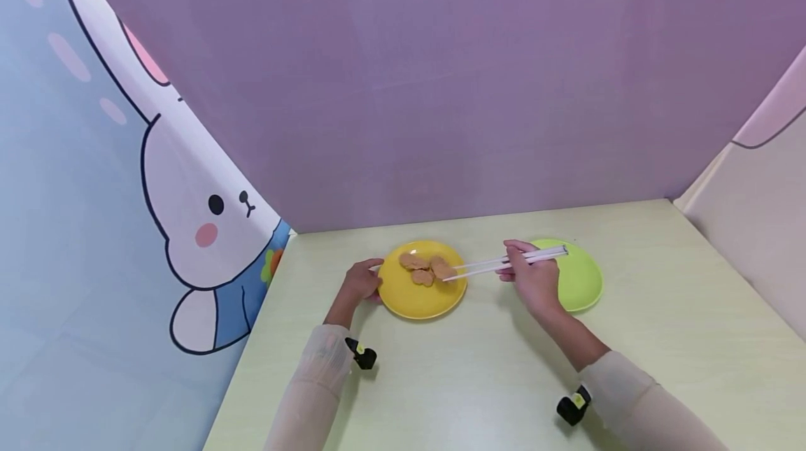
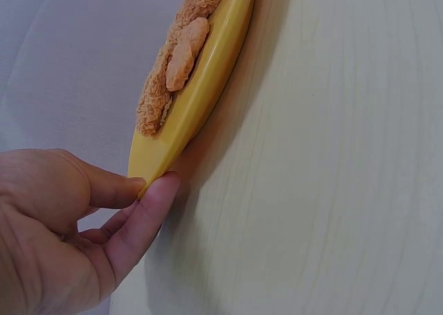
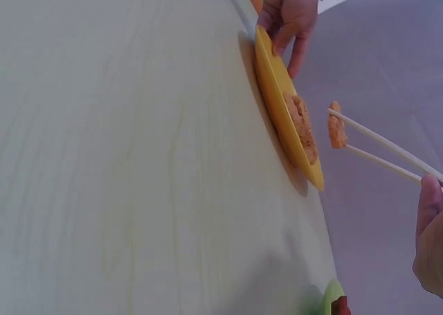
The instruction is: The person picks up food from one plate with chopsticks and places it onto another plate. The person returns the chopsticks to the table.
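The left hand (image 1: 363,280) pinches the left rim of a yellow plate (image 1: 418,305), thumb on top and fingers beneath, as the left wrist view shows. Several brown, crumbly-looking fried chicken pieces (image 2: 154,97) lie together on that plate. White chopsticks (image 1: 546,254) are gripped in the right hand (image 1: 536,284), pointing left across the plate. Between their tips is one chicken piece (image 3: 336,127), held up off the plate in the right wrist view. Behind the right hand sits a light green plate (image 1: 582,280), partly hidden by it.
At the right wrist view's lower edge, a dark red item (image 3: 340,306) shows at the green plate. Both plates stand on a pale wood-grain table (image 1: 466,374). A purple cloth wall (image 1: 441,87) rises behind, and a rabbit-printed panel (image 1: 201,241) stands left.
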The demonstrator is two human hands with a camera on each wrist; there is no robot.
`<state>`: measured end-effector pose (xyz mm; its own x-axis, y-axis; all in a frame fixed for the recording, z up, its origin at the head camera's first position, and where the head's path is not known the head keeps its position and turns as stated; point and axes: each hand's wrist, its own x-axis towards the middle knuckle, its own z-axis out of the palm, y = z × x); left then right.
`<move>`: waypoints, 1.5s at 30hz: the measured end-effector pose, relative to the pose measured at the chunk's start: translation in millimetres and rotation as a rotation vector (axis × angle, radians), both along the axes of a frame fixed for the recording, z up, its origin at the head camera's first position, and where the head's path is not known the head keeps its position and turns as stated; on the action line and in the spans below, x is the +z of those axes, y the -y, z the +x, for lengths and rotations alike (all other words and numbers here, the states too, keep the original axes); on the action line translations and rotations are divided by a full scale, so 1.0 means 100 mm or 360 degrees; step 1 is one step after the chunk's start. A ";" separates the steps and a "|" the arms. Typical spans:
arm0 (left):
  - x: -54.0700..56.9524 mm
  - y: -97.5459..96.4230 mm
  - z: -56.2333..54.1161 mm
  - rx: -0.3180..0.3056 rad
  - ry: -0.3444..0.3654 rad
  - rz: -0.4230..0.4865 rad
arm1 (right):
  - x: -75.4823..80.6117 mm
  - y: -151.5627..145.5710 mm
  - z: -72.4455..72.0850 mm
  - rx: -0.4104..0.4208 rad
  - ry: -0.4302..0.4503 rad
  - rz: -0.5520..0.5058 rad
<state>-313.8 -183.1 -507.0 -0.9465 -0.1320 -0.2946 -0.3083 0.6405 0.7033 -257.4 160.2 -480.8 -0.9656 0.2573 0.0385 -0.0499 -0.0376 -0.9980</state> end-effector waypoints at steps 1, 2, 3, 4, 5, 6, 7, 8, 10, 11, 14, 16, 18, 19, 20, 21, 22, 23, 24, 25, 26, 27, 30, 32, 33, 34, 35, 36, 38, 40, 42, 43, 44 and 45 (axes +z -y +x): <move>0.00 0.00 0.00 0.0004 0.0001 0.0004 | 0.01 -0.03 -0.01 -0.0007 0.0004 -0.0012; 0.00 0.00 -0.01 0.0005 0.0003 0.0009 | 0.01 -0.06 -0.02 -0.0011 0.0011 -0.0024; 0.00 -0.01 -0.01 0.0006 0.0003 0.0010 | 0.02 -0.08 -0.03 -0.0016 0.0017 -0.0031; 0.00 -0.01 -0.02 0.0008 0.0005 0.0010 | 0.03 -0.11 -0.03 -0.0021 0.0017 -0.0037; -0.01 -0.01 -0.02 0.0011 0.0008 0.0009 | 0.03 -0.14 -0.04 -0.0027 0.0015 -0.0044; -0.01 -0.01 -0.03 0.0011 0.0008 0.0005 | 0.04 -0.17 -0.05 -0.0033 0.0015 -0.0045; -0.01 -0.01 -0.04 0.0016 0.0012 0.0004 | 0.04 -0.19 -0.06 -0.0040 0.0013 -0.0053; 0.00 -0.01 -0.04 0.0019 0.0018 0.0000 | 0.05 -0.21 -0.07 -0.0046 0.0015 -0.0054; 0.00 -0.02 -0.05 0.0030 0.0031 -0.0006 | 0.05 -0.26 -0.08 -0.0054 0.0017 -0.0062; 0.00 -0.02 -0.06 0.0033 0.0037 -0.0006 | 0.05 -0.28 -0.09 -0.0059 0.0023 -0.0061; 0.00 -0.03 -0.06 0.0033 0.0039 -0.0005 | 0.05 -0.34 -0.11 -0.0065 0.0049 -0.0071; 0.00 -0.03 -0.06 0.0023 0.0029 -0.0005 | 0.05 -0.37 -0.11 -0.0065 0.0060 -0.0074; -0.01 -0.03 -0.05 0.0007 0.0015 -0.0010 | 0.07 -0.41 -0.10 -0.0065 0.0077 -0.0080; -0.01 -0.03 -0.05 0.0000 0.0010 -0.0014 | 0.07 -0.43 -0.10 -0.0064 0.0082 -0.0076; -0.02 -0.03 -0.05 0.0000 0.0010 -0.0015 | 0.08 -0.44 -0.10 -0.0067 0.0087 -0.0085; -0.02 -0.03 -0.05 0.0004 0.0013 -0.0014 | 0.09 -0.46 -0.09 -0.0071 0.0091 -0.0091; -0.02 -0.03 -0.06 0.0005 0.0017 -0.0015 | 0.09 -0.48 -0.09 -0.0075 0.0092 -0.0093; -0.02 -0.03 -0.06 0.0008 0.0025 -0.0016 | 0.10 -0.49 -0.09 -0.0078 0.0092 -0.0092; -0.02 -0.03 -0.07 0.0016 0.0038 -0.0011 | 0.10 -0.51 -0.09 -0.0083 0.0093 -0.0086; -0.02 -0.03 -0.07 0.0019 0.0045 -0.0008 | 0.11 -0.53 -0.09 -0.0089 0.0091 -0.0086; -0.01 -0.03 -0.07 0.0019 0.0049 -0.0007 | 0.11 -0.55 -0.09 -0.0092 0.0083 -0.0101; -0.01 -0.03 -0.08 0.0020 0.0054 -0.0008 | 0.10 -0.56 -0.09 -0.0091 0.0077 -0.0103; 0.00 -0.03 -0.07 0.0022 0.0060 -0.0010 | 0.10 -0.60 -0.08 -0.0089 0.0066 -0.0095; 0.00 -0.03 -0.06 0.0015 0.0043 -0.0015 | 0.10 -0.62 -0.08 -0.0088 0.0064 -0.0098; 0.00 -0.03 -0.07 0.0015 0.0039 -0.0015 | 0.11 -0.63 -0.07 -0.0088 0.0072 -0.0088; -0.01 -0.03 -0.07 0.0013 0.0032 -0.0016 | 0.11 -0.64 -0.07 -0.0092 0.0077 -0.0085; -0.01 -0.02 -0.07 0.0010 0.0023 -0.0017 | 0.12 -0.66 -0.06 -0.0095 0.0083 -0.0075; -0.02 -0.02 -0.07 0.0004 0.0015 -0.0018 | 0.12 -0.67 -0.06 -0.0101 0.0086 -0.0086; -0.03 -0.02 -0.07 -0.0005 0.0001 -0.0022 | 0.12 -0.71 -0.06 -0.0117 0.0093 -0.0098; -0.03 -0.03 -0.07 -0.0006 -0.0002 -0.0016 | 0.12 -0.74 -0.06 -0.0127 0.0098 -0.0117; -0.03 -0.03 -0.07 -0.0004 -0.0001 -0.0010 | 0.11 -0.78 -0.06 -0.0137 0.0106 -0.0135; -0.02 -0.03 -0.07 -0.0002 0.0000 -0.0005 | 0.10 -0.80 -0.07 -0.0140 0.0111 -0.0139; -0.02 -0.03 -0.07 -0.0002 0.0001 -0.0001 | 0.09 -0.81 -0.07 -0.0143 0.0114 -0.0146; -0.02 -0.03 -0.07 -0.0003 -0.0002 -0.0003 | 0.09 -0.83 -0.06 -0.0148 0.0116 -0.0151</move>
<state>-320.5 -180.3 -508.7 -0.9470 -0.1308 -0.2934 -0.3064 0.6423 0.7026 -263.8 243.0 -472.1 -0.9368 0.3448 -0.0593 0.0148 -0.1303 -0.9914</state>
